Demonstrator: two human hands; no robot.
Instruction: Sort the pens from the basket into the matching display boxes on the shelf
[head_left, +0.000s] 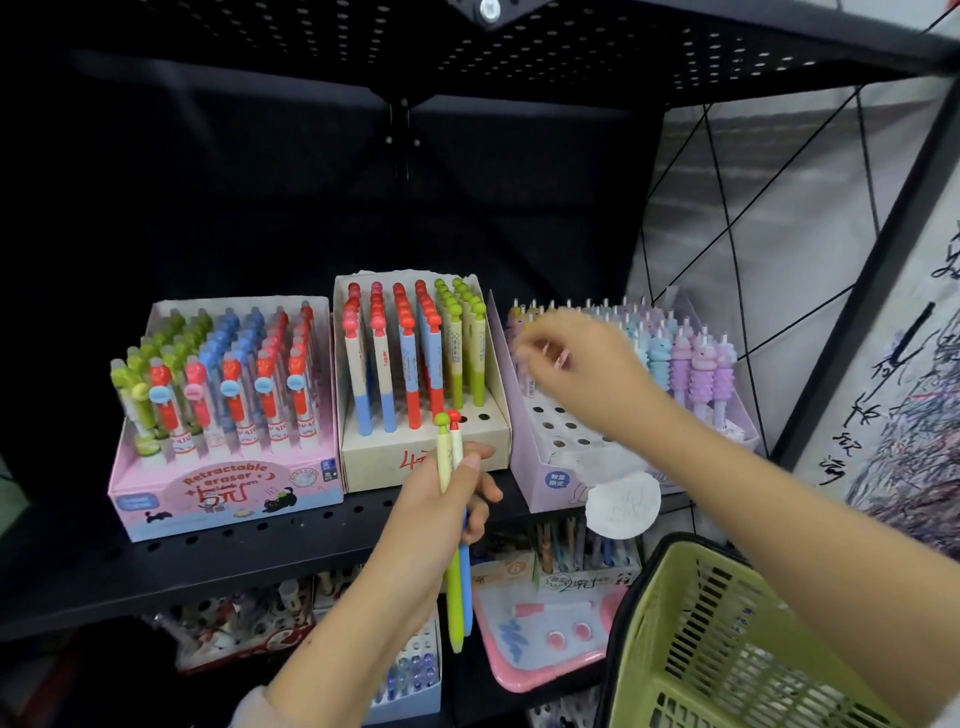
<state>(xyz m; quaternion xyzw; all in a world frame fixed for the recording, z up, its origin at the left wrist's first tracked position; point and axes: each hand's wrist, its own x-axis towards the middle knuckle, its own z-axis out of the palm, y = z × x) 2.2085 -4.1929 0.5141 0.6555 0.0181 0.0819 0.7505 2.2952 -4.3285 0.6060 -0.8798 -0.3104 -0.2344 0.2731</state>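
Note:
My left hand (441, 499) grips two mushroom-topped pens upright in front of the middle box: a green pen (453, 587) and a blue pen (467, 582) with a red cap. The beige middle display box (467, 457) holds matching red- and green-capped pens. My right hand (576, 364) reaches over the lilac right box (535, 457) of pastel animal pens, blurred, with its fingers curled around something small and pink. The pink left box (223, 493) holds retractable eraser pens. The green basket (727, 644) hangs at the lower right under my right forearm.
All three boxes stand on a black perforated shelf (156, 566) with another black shelf overhead. More stationery boxes and a pink tray (540, 649) lie on the lower level. A wire side panel (753, 218) closes the right end.

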